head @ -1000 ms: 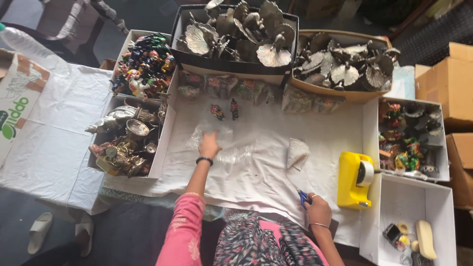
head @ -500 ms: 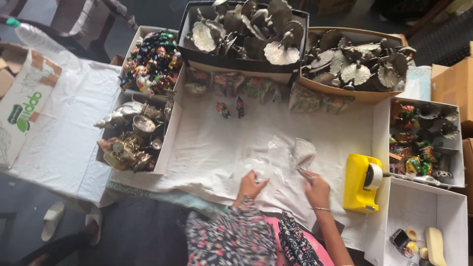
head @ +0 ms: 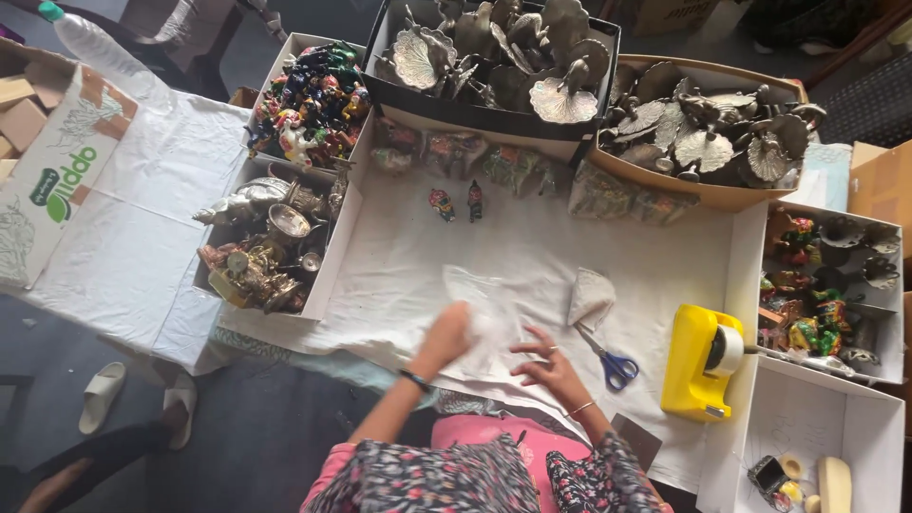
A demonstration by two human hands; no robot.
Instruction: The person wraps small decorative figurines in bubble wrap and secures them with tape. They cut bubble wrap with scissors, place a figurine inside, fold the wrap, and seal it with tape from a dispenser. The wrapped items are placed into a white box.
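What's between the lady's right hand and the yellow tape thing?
In the head view, blue-handled scissors lie on the white cloth between the right hand and the yellow tape dispenser.

One head-worn camera looks almost straight down from well above the white-covered surface (head: 532, 256), so the whole work area fits in view. The wearer's patterned clothing fills the near edge at bottom centre, with the left hand (head: 446, 334) and right hand (head: 543, 366) reaching away from it. Boxes of metal pieces (head: 494, 47) line the far edge. A yellow tape dispenser (head: 698, 366) sits near right, floor showing near left.
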